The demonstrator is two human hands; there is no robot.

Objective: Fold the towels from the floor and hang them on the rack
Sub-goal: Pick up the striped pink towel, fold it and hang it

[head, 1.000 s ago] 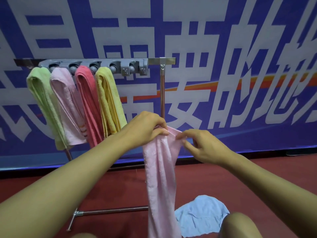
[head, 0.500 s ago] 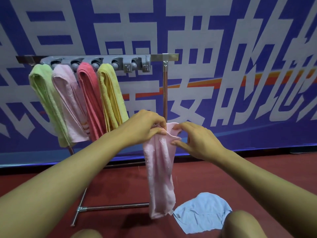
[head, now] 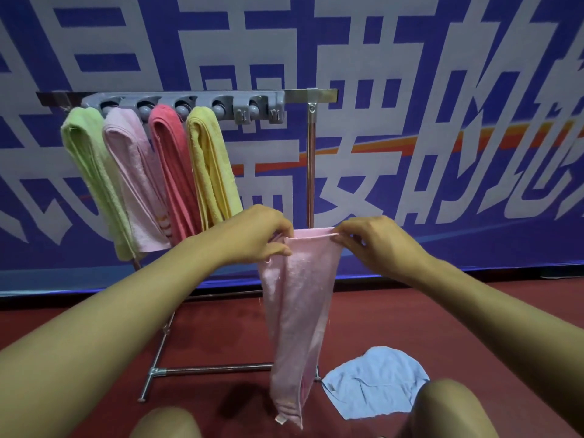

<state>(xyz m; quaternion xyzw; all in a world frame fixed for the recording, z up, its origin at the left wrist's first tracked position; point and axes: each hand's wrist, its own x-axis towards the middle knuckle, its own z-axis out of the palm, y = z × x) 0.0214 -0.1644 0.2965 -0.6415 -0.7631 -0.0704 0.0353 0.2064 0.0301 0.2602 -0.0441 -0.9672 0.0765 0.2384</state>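
Observation:
A light pink towel (head: 297, 311) hangs folded lengthwise in front of me, its lower end just above the floor. My left hand (head: 262, 233) pinches its top left corner and my right hand (head: 369, 240) pinches the top right corner, with the top edge stretched between them. Behind stands the metal rack (head: 311, 96) with a grey clip bar (head: 252, 104). Green (head: 91, 172), pale pink (head: 136, 178), coral red (head: 173, 169) and yellow (head: 210, 162) towels hang folded from its left clips. A light blue towel (head: 376, 382) lies crumpled on the floor at lower right.
The rack's upright pole (head: 310, 172) rises right behind the held towel, and its foot bar (head: 208, 370) runs along the dark red floor. A blue banner with large white characters (head: 410, 121) fills the background. My knees (head: 442, 409) show at the bottom edge.
My hands have moved apart, spreading the pink towel's top edge flat. The towel hangs higher and shorter than a second ago.

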